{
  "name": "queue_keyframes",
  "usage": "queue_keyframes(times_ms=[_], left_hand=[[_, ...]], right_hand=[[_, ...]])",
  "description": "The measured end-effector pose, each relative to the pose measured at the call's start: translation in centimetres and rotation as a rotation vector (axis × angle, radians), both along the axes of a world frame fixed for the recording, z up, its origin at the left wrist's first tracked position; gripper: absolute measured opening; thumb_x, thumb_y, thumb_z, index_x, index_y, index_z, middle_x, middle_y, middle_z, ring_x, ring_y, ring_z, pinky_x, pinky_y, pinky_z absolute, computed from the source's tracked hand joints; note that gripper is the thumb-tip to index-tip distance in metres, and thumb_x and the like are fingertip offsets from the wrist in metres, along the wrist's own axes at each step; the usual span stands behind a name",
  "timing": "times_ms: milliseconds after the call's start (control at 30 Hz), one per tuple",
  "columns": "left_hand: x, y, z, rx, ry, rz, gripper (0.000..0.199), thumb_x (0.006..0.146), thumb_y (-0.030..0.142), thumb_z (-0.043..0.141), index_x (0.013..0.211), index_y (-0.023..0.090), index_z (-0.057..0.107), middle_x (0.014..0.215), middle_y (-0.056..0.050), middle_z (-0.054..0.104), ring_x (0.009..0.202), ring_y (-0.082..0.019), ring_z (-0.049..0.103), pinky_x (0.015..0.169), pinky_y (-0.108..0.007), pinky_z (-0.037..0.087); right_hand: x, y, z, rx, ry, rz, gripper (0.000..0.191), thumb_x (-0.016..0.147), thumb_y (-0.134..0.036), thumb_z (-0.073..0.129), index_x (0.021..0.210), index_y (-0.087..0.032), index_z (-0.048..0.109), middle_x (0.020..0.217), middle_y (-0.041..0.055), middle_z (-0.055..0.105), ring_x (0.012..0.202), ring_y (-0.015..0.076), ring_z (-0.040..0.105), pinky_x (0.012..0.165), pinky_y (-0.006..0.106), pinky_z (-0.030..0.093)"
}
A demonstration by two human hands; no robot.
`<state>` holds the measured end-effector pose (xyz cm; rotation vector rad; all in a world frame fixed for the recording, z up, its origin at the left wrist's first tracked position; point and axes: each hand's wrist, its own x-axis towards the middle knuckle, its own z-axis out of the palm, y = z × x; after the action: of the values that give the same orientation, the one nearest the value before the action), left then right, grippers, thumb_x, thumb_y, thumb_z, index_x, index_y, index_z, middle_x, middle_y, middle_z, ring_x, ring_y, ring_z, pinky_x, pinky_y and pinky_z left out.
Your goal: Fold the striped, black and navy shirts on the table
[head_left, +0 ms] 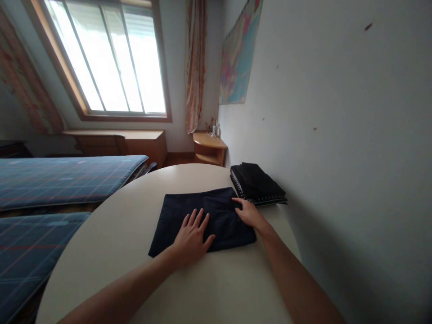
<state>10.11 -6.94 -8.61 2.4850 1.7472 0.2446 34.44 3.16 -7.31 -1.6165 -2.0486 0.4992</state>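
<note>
A folded piece of navy cloth (199,204) lies flat on the round cream table (141,202); what garment it is, if any, I cannot tell. My left hand (193,236) rests palm down on its near middle, fingers spread. At the cloth's right side, my right hand (249,213) touches the surface with its index finger stretched out and its other fingers partly hidden. Just beyond that hand sits a stack of folded black cloth (258,182) with pale stitching along its edges.
A white wall (337,171) runs close along the table's right side. Two plaid mattresses (67,180) lie to the left. Farther back are a wooden desk (141,135), a small corner shelf (211,141) and a window (111,63) with curtains (195,67).
</note>
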Motion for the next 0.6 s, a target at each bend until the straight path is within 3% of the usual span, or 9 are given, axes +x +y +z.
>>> queue_keyframes(times_ms=[133, 267, 333, 500, 600], left_hand=[[-0.9, -2.5, 0.6, -0.075, -0.004, -0.19, 0.072, 0.098, 0.062, 0.033, 0.157, 0.023, 0.025, 0.164, -0.011, 0.013, 0.151, -0.035, 0.009, 0.12, -0.056, 0.015], [-2.5, -2.6, 1.6, -0.085, -0.064, -0.328, 0.061, 0.1, 0.061, 0.028, 0.153, 0.031, 0.036, 0.162, -0.004, 0.027, 0.15, -0.03, 0.02, 0.119, -0.053, 0.022], [-4.0, -1.7, 1.9, -0.019, -0.088, -0.247, 0.055, 0.102, 0.058, 0.028, 0.146, 0.033, 0.047, 0.158, -0.002, 0.035, 0.148, -0.028, 0.026, 0.119, -0.051, 0.024], [-9.2, 1.5, 1.0, 0.133, -0.109, 0.129, 0.049, 0.102, 0.05, 0.035, 0.139, 0.027, 0.056, 0.154, -0.005, 0.044, 0.145, -0.029, 0.034, 0.118, -0.05, 0.027], [-11.3, 2.6, -0.1, 0.131, -0.149, 0.213, 0.05, 0.101, 0.049, 0.036, 0.135, 0.023, 0.061, 0.149, -0.007, 0.05, 0.141, -0.029, 0.04, 0.115, -0.047, 0.034]], right_hand=[[0.3, 0.3, -0.2, 0.009, -0.007, -0.016, 0.051, 0.082, -0.011, 0.055, 0.132, -0.015, 0.063, 0.132, 0.0106, 0.065, 0.124, 0.0226, 0.06, 0.11, 0.033, 0.04], [0.7, 0.4, -0.2, 0.015, -0.021, -0.004, 0.05, 0.082, -0.011, 0.055, 0.132, -0.013, 0.063, 0.131, 0.0114, 0.065, 0.122, 0.0229, 0.061, 0.11, 0.033, 0.041], [0.8, 0.3, 0.0, 0.016, -0.03, -0.01, 0.049, 0.083, -0.012, 0.054, 0.132, -0.011, 0.062, 0.131, 0.0123, 0.066, 0.122, 0.0234, 0.062, 0.109, 0.033, 0.041], [0.6, 0.0, 1.3, 0.042, -0.027, -0.028, 0.048, 0.085, -0.013, 0.053, 0.132, -0.012, 0.062, 0.132, 0.012, 0.065, 0.122, 0.0232, 0.061, 0.109, 0.034, 0.041], [0.2, -0.1, 2.6, 0.042, -0.028, -0.014, 0.048, 0.086, -0.015, 0.054, 0.133, -0.011, 0.061, 0.133, 0.0131, 0.064, 0.122, 0.023, 0.061, 0.109, 0.033, 0.042]])
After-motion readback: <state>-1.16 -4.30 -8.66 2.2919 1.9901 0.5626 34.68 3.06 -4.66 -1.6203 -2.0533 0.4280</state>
